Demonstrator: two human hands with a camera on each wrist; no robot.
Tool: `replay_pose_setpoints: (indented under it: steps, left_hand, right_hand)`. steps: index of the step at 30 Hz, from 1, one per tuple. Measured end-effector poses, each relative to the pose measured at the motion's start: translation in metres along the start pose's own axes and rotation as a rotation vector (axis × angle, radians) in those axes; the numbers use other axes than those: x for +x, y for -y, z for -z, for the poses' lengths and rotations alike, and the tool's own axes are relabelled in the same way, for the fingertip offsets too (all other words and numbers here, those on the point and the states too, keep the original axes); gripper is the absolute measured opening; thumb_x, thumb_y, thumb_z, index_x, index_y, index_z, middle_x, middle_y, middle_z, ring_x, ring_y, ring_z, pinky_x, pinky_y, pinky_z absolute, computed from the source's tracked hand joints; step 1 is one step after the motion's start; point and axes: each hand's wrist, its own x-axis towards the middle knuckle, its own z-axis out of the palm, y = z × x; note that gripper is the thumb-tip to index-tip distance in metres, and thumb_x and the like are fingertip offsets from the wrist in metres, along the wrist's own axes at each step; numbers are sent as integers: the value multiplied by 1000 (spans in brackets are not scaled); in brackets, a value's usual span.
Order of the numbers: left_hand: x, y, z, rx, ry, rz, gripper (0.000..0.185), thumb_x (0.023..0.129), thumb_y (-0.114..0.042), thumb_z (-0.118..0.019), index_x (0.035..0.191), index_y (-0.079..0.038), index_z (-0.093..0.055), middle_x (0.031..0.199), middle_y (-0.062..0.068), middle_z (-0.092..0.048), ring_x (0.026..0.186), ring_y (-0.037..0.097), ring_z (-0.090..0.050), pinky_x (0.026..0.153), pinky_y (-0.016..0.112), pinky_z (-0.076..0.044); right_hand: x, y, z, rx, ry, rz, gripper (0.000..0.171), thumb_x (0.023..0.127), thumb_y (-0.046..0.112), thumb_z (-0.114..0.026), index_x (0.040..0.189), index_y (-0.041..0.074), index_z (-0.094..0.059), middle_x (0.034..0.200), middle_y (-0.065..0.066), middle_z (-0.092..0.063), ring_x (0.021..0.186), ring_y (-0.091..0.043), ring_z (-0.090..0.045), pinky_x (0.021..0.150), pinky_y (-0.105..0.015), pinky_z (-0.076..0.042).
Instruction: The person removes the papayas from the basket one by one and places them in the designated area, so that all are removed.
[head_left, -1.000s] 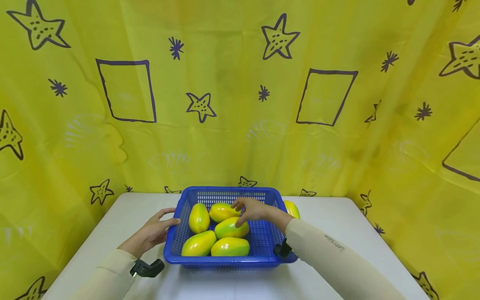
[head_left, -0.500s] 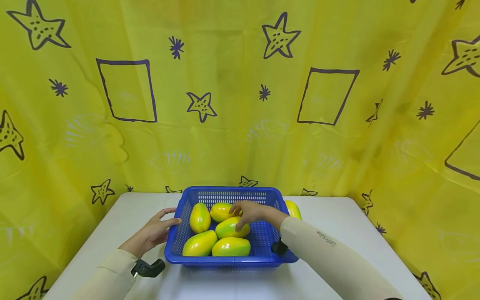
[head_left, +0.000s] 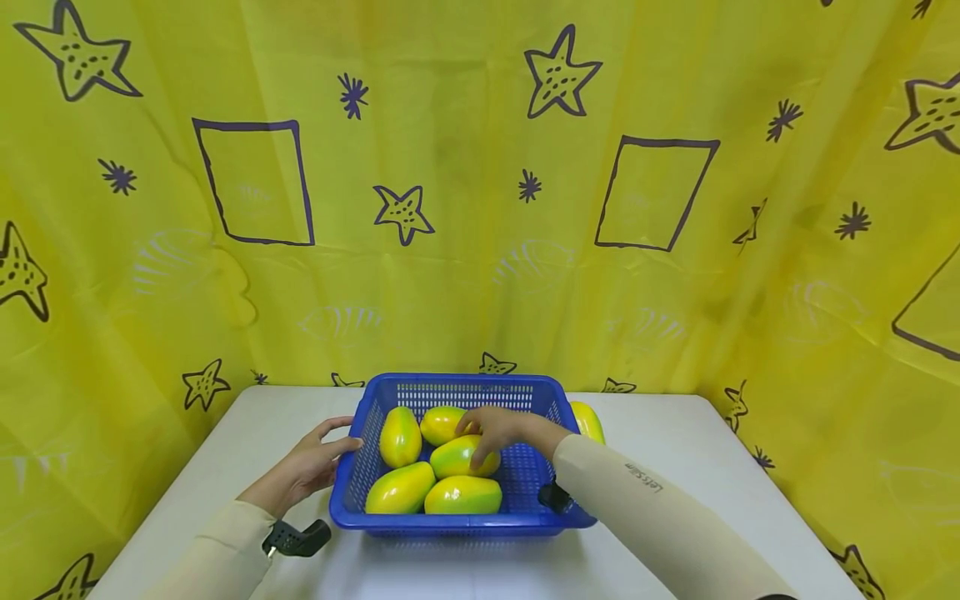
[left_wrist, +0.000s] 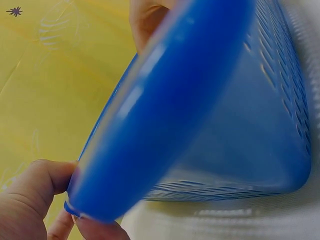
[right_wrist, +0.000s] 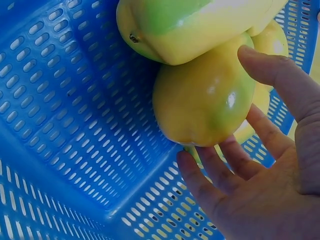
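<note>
Comparing with a second ago, I see my right hand (head_left: 501, 428) has sunk lower into the blue basket (head_left: 450, 523), from above the rear fruit down onto the middle papaya (head_left: 456, 456); my left hand (head_left: 306, 468) has barely shifted. My right fingers are spread and loosely curved over that papaya, thumb on one side and fingertips (right_wrist: 200, 172) at its rounded end; whether they press it I cannot tell. My left hand grips the basket's left rim (left_wrist: 150, 115), thumb over the top edge and fingers below.

I count five papayas inside the basket and a sixth papaya (head_left: 587, 419) outside, just beyond its right wall on the white table (head_left: 675, 433).

The fruit is smooth, glossy, oval, yellow blending into green. The basket is rectangular hard plastic, its walls and floor perforated with rows of small slots, with a thick rolled rim. A yellow star-printed curtain (head_left: 465, 208) hangs behind.
</note>
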Motion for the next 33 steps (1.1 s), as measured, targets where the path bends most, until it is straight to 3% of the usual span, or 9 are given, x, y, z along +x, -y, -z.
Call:
replay_pose_setpoints:
  steps: [10,18,33]
  left_hand:
    - [1,2,0,-14,3,-6,69,93,-22,-67,150,-9,-30,116,21,-61,78,19,-67,70,31,-61]
    - [2,3,0,-21,-1,-11,67,93,-21,-66,149,-9,-31,117,23,-62,77,19,-68,70,32,-61]
    - [2,2,-1,-20,4,-5,67,94,-21,-65,149,-9,-30,112,20,-63,74,18,-67,67,30,-60]
  right_hand:
    - [6,-1,-4,-41,-2,-1,55,74,10,-84,124,14,-61,126,-12,-60,110,-27,-56,100,-48,-51]
    - [9,-3,-6,-51,-1,18,53,74,11,-84,122,14,-62,130,-13,-59,118,-30,-54,101,-50,-49]
    - [10,-4,-7,-94,-15,29,50,71,11,-86,116,17,-64,126,-10,-61,114,-27,-55,100,-49,-50]
